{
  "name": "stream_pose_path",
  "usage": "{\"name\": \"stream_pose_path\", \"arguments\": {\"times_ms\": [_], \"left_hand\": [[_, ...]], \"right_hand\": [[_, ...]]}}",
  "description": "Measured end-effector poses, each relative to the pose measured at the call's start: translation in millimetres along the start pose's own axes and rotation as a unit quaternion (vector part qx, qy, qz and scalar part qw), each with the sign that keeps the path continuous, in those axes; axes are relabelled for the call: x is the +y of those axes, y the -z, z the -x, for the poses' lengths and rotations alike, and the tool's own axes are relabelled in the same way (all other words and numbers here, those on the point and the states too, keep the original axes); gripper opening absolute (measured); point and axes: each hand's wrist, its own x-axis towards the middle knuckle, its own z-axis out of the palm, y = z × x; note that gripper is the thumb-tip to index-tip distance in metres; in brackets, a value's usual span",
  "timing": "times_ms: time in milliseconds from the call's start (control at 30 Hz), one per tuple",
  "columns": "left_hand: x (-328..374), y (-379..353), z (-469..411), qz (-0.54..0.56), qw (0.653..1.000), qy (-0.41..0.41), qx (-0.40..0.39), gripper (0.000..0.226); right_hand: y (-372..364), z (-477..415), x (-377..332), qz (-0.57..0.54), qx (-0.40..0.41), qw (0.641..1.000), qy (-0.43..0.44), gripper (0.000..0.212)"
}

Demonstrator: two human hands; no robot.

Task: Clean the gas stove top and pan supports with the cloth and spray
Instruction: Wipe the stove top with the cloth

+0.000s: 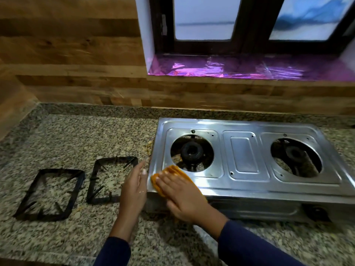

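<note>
A two-burner steel gas stove (245, 156) sits on the granite counter, its pan supports taken off. My right hand (182, 194) presses an orange cloth (172, 170) flat onto the stove's front left corner, fingers straight. My left hand (134, 189) lies with straight fingers against the stove's left side. Two black square pan supports lie on the counter to the left, one (113, 179) next to my left hand and one (51, 194) farther left. No spray bottle is in view.
The speckled granite counter (76, 135) runs to a wood-panel wall behind. A window sill lined with purple foil (240, 69) is above the stove. Yellowish crumbs (148, 144) lie by the stove's left edge. The stove's knob (317, 211) faces front.
</note>
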Motion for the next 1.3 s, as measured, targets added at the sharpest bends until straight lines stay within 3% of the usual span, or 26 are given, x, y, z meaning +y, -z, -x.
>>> {"name": "stream_pose_path", "arguments": {"times_ms": [167, 267, 333, 433, 567, 700, 900, 1000, 1100, 1167, 1300], "left_hand": [[-7.5, -37.6, -8.9, -0.137, 0.986, -0.09, -0.034, 0.044], [-14.3, -50.8, -5.4, -0.256, 0.959, -0.116, -0.033, 0.049], [-16.4, -52.9, -4.5, -0.27, 0.956, -0.113, -0.029, 0.051], [-16.3, -52.2, -4.2, -0.245, 0.964, -0.101, -0.033, 0.052], [-7.1, -45.0, -0.8, -0.119, 0.991, -0.062, -0.02, 0.058], [1.0, -38.3, -0.4, 0.015, 0.999, -0.026, -0.032, 0.062], [4.0, -33.7, -4.8, 0.118, 0.992, 0.019, -0.048, 0.089], [2.3, -34.4, -4.5, 0.06, 0.996, 0.027, -0.063, 0.088], [3.3, -43.2, -9.5, -0.119, 0.99, -0.039, -0.061, 0.08], [4.6, -53.7, -15.4, -0.219, 0.97, -0.091, -0.06, 0.073], [-3.2, -73.2, -24.5, -0.337, 0.936, -0.082, -0.065, 0.071]], "right_hand": [[26.6, 95.7, 69.4, 0.027, 0.096, 0.976, -0.191, 0.068], [49.6, 140.6, 114.1, 0.105, 0.093, 0.921, -0.363, 0.072], [59.5, 150.1, 126.2, 0.13, 0.085, 0.891, -0.427, 0.078], [54.2, 137.0, 106.4, 0.11, 0.098, 0.913, -0.381, 0.074], [31.1, 88.9, 47.2, 0.08, 0.07, 0.974, -0.201, 0.062], [10.8, 5.8, 20.3, 0.053, 0.033, 0.995, -0.076, 0.062], [2.1, -79.6, 19.8, 0.026, 0.004, 0.996, -0.087, 0.062], [6.8, -52.5, 21.9, 0.023, 0.018, 0.999, -0.046, 0.06], [12.3, 8.9, 34.4, 0.036, 0.011, 0.999, -0.001, 0.059], [23.5, 54.0, 50.2, 0.033, 0.019, 0.999, -0.026, 0.06], [55.3, 105.0, 102.0, 0.04, 0.042, 0.983, -0.174, 0.064]]}}
